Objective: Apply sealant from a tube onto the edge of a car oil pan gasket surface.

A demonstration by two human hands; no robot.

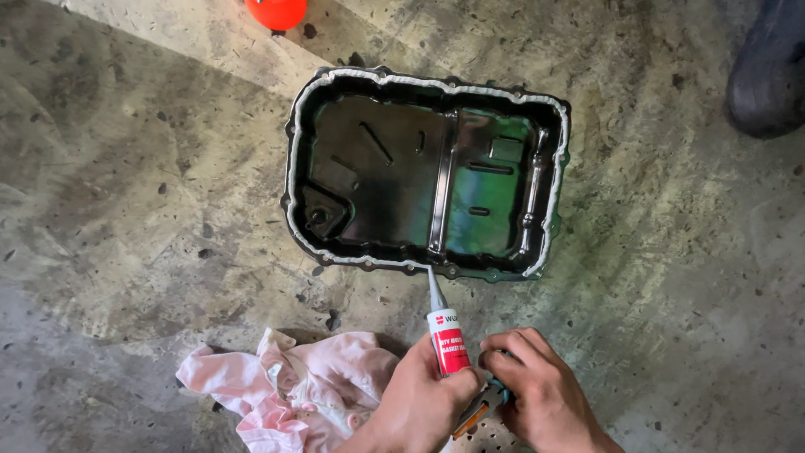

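Two hands at the bottom edge, both busy with one sealant tube [445, 335]. Left hand [423, 403] wrapped round the tube's lower body, fingers closed on it, thumb side against the red-and-white label. Right hand [537, 390] just beside, fingers curled shut over a teal-and-orange tool [484, 404] at the tube's base; exact kind of tool hard to tell, mostly hidden under the palms. Tube tilted up and away, grey tapered nozzle [434, 289] touching the near rim of a black metal pan [377, 168]. Pan lay open side up on the concrete floor [126, 168], ribbed and shiny inside, with a greenish tint on its right half. Ran round nearly the whole flange: a pale grey bead of sealant [291, 168], ending near the nozzle tip. Crumpled pink rag [289, 390] on the floor left of the left hand, close to the wrist. Seen at the top edge, part of an orange-red round object [277, 12]. Dark shoe [767, 71] in the upper right corner, well apart from the pan.
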